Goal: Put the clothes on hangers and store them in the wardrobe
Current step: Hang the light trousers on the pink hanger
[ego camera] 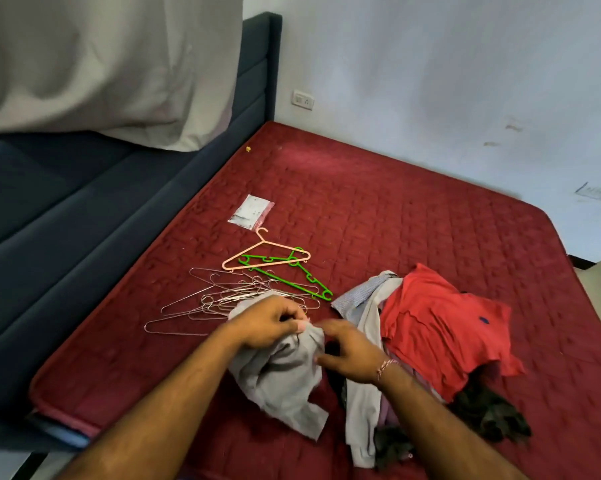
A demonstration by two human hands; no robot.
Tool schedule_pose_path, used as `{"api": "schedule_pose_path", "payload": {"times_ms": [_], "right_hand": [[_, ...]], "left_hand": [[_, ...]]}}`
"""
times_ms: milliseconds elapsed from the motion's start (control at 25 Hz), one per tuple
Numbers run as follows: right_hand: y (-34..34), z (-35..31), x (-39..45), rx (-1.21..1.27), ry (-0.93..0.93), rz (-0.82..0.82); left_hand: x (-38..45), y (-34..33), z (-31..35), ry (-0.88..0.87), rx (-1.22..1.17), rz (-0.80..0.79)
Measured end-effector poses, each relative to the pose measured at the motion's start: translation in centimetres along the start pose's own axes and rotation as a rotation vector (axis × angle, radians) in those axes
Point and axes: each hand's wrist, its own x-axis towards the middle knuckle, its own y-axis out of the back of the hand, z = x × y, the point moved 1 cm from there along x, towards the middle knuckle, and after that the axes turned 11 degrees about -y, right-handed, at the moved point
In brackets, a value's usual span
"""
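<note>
A grey garment (281, 379) hangs crumpled over the red mattress (413, 216), lifted at its top edge. My left hand (268, 323) is shut on that top edge. My right hand (351, 351) is right beside it, fingers curled at the same cloth; its grip is blurred. Behind my hands lies a tangle of several wire hangers (219, 299). A pink plastic hanger (257, 258) and a green plastic hanger (288, 275) lie crossed further back. A pile of clothes sits to the right, topped by a red polo shirt (441, 327).
A small plastic packet (250, 213) lies beyond the hangers. A dark blue padded bed frame (67, 216) runs along the left, with a white cloth (101, 64) hanging above it. White walls close the far side. Dark green clothing (486, 410) trails from the pile.
</note>
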Motion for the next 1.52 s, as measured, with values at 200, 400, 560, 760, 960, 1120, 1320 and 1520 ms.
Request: {"api": "schedule_pose_path", "payload": {"times_ms": [200,400,560,760,960,1120,1320,1520], "right_hand": [[-4.0,3.8,-1.3,-0.237,-0.057,0.182],[-4.6,5.9,-4.4,-0.464,0.071,0.469],[-4.9,8.7,-6.2,-0.522,-0.056,0.435],[-5.6,10.2,-6.8,0.364,-0.299,0.021],[-4.7,11.6,-7.2,0.443,-0.442,-0.041],[-4.5,13.1,-7.1,0.433,-0.552,-0.074],[-4.8,13.0,-6.9,0.245,-0.671,-0.056],[-2.7,16.4,-7.2,0.065,-0.726,0.185]], "left_hand": [[-1.9,-5.5,-3.6,0.248,0.079,0.058],[-1.2,-9.8,-2.7,0.458,0.318,0.222],[-0.4,-13.7,-1.5,0.685,0.532,0.202],[1.1,-17.9,0.9,0.572,0.609,0.158],[1.8,-20.8,2.6,0.512,0.761,0.072],[2.5,-22.1,3.3,0.493,0.872,0.052],[2.7,-22.4,3.6,0.513,0.912,0.040],[0.3,-21.6,3.3,0.467,0.954,0.169]]}}
